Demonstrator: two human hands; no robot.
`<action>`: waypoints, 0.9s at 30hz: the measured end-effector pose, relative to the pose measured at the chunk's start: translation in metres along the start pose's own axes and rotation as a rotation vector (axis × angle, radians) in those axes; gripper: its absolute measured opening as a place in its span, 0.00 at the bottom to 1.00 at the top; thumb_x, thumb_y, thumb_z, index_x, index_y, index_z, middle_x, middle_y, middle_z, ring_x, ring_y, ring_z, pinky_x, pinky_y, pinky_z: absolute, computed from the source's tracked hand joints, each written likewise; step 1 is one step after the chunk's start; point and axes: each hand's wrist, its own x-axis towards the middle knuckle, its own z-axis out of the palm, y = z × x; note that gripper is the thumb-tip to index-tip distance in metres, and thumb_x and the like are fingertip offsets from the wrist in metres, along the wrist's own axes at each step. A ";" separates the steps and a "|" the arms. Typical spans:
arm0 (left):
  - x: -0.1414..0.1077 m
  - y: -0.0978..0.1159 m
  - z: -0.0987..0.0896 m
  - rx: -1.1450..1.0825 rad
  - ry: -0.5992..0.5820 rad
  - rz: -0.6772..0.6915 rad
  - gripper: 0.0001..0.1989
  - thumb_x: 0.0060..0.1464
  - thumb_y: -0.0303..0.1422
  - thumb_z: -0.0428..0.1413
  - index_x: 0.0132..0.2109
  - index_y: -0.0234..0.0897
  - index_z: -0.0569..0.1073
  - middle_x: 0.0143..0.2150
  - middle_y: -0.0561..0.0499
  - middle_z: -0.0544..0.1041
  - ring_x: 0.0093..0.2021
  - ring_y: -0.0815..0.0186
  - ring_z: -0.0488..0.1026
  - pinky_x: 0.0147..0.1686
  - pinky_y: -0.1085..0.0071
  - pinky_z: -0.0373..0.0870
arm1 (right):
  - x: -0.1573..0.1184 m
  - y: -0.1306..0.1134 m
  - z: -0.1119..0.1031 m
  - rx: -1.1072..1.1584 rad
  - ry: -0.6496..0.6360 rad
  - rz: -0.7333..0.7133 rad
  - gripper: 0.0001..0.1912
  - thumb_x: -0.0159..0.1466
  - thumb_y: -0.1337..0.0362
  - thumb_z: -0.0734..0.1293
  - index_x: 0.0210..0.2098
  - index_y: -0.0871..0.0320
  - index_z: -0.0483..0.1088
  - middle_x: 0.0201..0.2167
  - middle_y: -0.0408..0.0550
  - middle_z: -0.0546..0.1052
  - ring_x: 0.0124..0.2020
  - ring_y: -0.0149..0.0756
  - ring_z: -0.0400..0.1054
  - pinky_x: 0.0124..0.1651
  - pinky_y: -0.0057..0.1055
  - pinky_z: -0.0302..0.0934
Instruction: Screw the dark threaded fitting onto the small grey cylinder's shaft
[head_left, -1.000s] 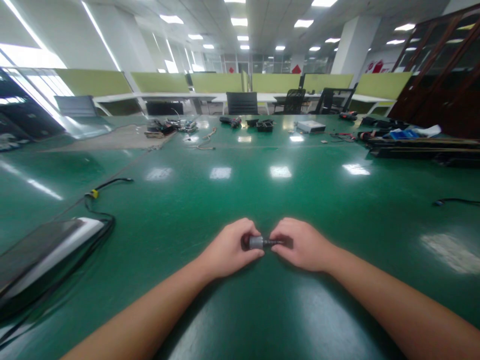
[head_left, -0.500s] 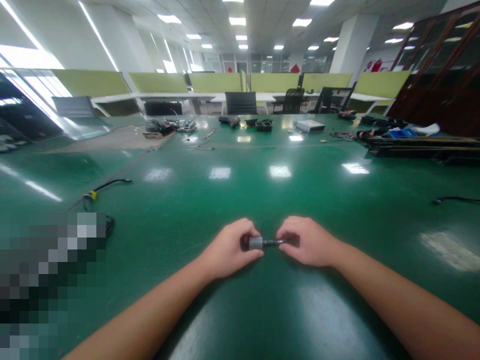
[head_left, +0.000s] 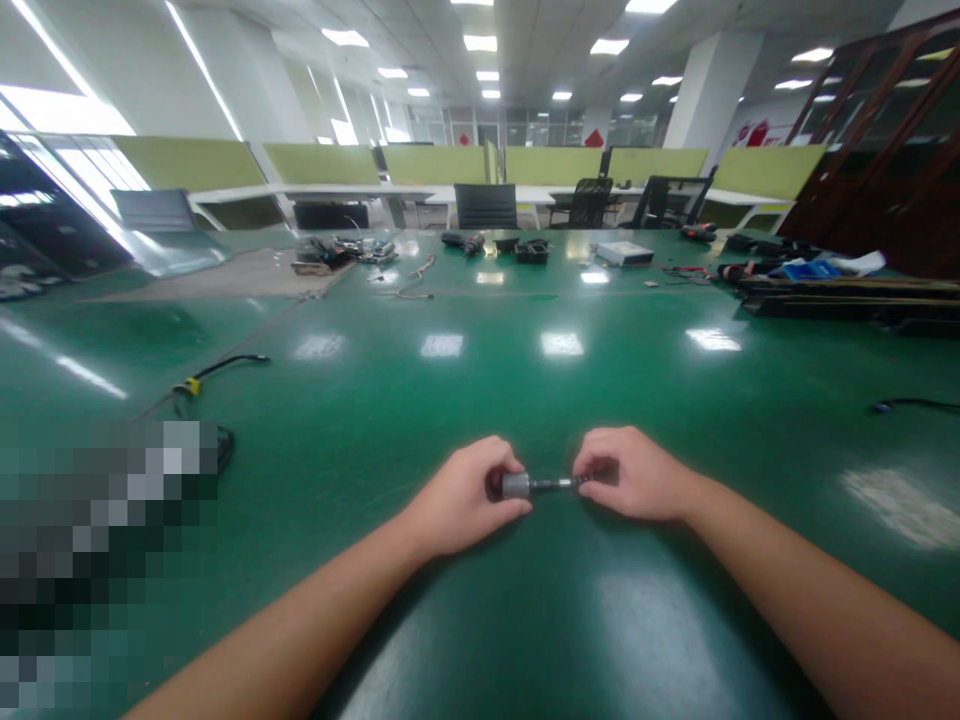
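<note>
A short grey metal cylinder (head_left: 516, 486) with a thin dark-and-silver rod (head_left: 553, 484) lies sideways between my two hands, low over the green table. My left hand (head_left: 469, 495) is closed round the cylinder, with thumb and forefinger along its sides. At the rod's far end my right hand (head_left: 634, 475) pinches a small dark, ridged piece (head_left: 580, 481), which might be a spring; the fingers partly hide it. Whether this piece sits on the rod or is part of it, I cannot tell.
The glossy green table (head_left: 480, 400) spreads out ahead. A black cable with a yellow tag (head_left: 193, 386) lies left, near a pixelated dark patch (head_left: 90, 540). Another black cable (head_left: 915, 405) is at right. Farther back are a silver box (head_left: 624, 254) and stacked dark strips (head_left: 840, 298).
My right hand has shifted right, away from the cylinder, and more of the rod shows between the hands. My left hand keeps its grip. The view has moved slightly.
</note>
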 end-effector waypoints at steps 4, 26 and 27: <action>0.000 0.001 0.000 0.004 -0.003 -0.001 0.10 0.50 0.30 0.66 0.38 0.37 0.72 0.35 0.53 0.72 0.35 0.65 0.69 0.35 0.70 0.64 | 0.001 -0.001 0.002 0.056 -0.010 0.023 0.02 0.58 0.69 0.72 0.32 0.58 0.78 0.28 0.44 0.76 0.29 0.32 0.69 0.33 0.28 0.62; 0.002 -0.004 -0.001 -0.029 0.005 0.070 0.09 0.54 0.32 0.63 0.41 0.37 0.73 0.38 0.52 0.73 0.37 0.64 0.70 0.38 0.70 0.66 | 0.010 -0.040 0.022 -0.090 0.201 -0.034 0.14 0.64 0.59 0.72 0.48 0.57 0.75 0.40 0.50 0.76 0.42 0.40 0.69 0.45 0.36 0.64; 0.002 -0.004 -0.001 -0.036 0.007 0.069 0.08 0.55 0.33 0.63 0.41 0.37 0.73 0.37 0.52 0.73 0.37 0.65 0.70 0.38 0.70 0.66 | 0.009 -0.055 0.023 -0.065 0.263 -0.042 0.12 0.65 0.58 0.71 0.45 0.56 0.75 0.39 0.49 0.76 0.41 0.39 0.69 0.46 0.36 0.65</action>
